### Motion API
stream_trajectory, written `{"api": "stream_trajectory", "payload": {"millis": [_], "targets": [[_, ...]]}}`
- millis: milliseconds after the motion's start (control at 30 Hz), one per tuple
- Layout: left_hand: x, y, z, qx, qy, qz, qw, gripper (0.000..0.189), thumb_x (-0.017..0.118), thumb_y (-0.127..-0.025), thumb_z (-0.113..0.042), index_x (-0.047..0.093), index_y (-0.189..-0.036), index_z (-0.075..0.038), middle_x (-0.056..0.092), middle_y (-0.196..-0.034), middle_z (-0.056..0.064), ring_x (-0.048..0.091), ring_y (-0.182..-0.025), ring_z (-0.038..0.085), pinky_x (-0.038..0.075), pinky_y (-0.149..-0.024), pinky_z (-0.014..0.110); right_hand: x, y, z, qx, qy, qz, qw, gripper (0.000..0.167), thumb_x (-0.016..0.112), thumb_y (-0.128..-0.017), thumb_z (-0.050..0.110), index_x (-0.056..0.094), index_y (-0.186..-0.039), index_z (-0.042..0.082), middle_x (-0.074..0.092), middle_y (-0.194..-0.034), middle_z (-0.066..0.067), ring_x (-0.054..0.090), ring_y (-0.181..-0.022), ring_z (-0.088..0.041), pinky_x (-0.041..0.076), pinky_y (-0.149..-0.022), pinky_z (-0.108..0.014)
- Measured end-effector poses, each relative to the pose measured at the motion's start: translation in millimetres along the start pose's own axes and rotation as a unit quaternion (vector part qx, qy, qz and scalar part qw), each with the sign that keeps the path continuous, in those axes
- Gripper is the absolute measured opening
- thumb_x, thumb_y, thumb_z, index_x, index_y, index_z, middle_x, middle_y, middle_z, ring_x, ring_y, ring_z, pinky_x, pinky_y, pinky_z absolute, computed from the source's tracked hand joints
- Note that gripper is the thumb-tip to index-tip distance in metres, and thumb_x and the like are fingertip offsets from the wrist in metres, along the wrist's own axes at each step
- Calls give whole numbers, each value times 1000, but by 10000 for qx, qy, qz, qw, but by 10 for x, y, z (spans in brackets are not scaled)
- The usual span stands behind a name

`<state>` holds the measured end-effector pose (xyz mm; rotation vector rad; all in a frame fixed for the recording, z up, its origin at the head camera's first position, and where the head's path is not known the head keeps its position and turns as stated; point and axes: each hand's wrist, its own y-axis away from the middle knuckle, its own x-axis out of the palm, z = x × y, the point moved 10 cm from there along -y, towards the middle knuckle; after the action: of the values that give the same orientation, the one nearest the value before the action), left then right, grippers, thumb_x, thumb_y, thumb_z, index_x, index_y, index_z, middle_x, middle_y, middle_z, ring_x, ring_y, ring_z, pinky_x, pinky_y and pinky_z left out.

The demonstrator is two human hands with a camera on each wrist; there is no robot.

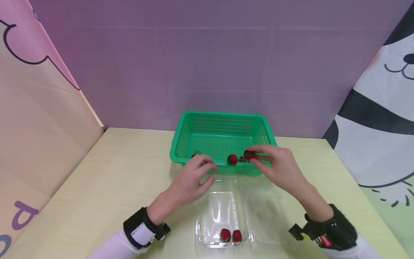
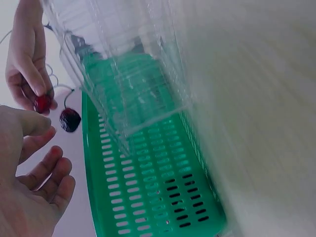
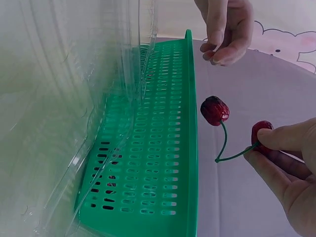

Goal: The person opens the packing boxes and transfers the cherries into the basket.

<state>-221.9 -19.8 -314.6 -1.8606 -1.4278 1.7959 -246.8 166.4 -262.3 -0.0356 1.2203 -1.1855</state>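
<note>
My right hand point(image 1: 279, 167) pinches one red cherry point(image 3: 261, 134) between thumb and fingers, above the near side of the green basket point(image 1: 224, 113). A green stem point(image 3: 225, 143) joins it to a second, darker cherry point(image 3: 215, 110), which dangles free. Facing it, my left hand point(image 1: 191, 180) holds nothing, its fingers loosely bent near the basket's front rim. An open clear plastic clamshell box point(image 1: 215, 208) lies in front of the basket. Two red cherries point(image 1: 225, 235) sit at the near end of its left half.
A dark cherry point(image 1: 195, 154) shows inside the basket at its left, mostly behind my left hand. The pale wooden table point(image 1: 136, 162) meets a purple backdrop point(image 1: 210, 64) behind the basket. Printed cloth panels point(image 1: 388, 126) stand at both sides.
</note>
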Motion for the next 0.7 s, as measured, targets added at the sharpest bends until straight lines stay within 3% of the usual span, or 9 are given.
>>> {"api": "stream_trajectory", "payload": {"millis": [267, 433, 700], "targets": [[94, 2, -101, 126, 73, 288, 9995, 13, 74, -92, -8, 72, -105, -8, 62, -110, 5, 59, -104, 21, 50, -93, 33, -22, -21, -87, 184, 20, -110, 9998, 31, 80, -81, -13, 74, -109, -2, 76, -103, -11, 76, -87, -26, 61, -69, -30], [147, 1, -157, 125, 130, 528, 9984, 15, 74, -93, -9, 72, -108, -8, 62, -109, 3, 59, -105, 20, 50, -96, 33, -15, -37, -142, 301, 31, -104, 9995, 29, 79, -82, -12, 74, -109, -2, 75, -103, -13, 76, -89, -28, 61, -70, -33], [331, 47, -258, 113, 193, 1253, 9919, 21, 73, -94, -13, 71, -115, -10, 62, -110, 2, 58, -105, 18, 50, -94, 31, 7, -65, -279, 420, 174, -84, 9989, 29, 80, -82, -11, 74, -108, -1, 76, -99, -12, 76, -86, -27, 62, -69, -35]]}}
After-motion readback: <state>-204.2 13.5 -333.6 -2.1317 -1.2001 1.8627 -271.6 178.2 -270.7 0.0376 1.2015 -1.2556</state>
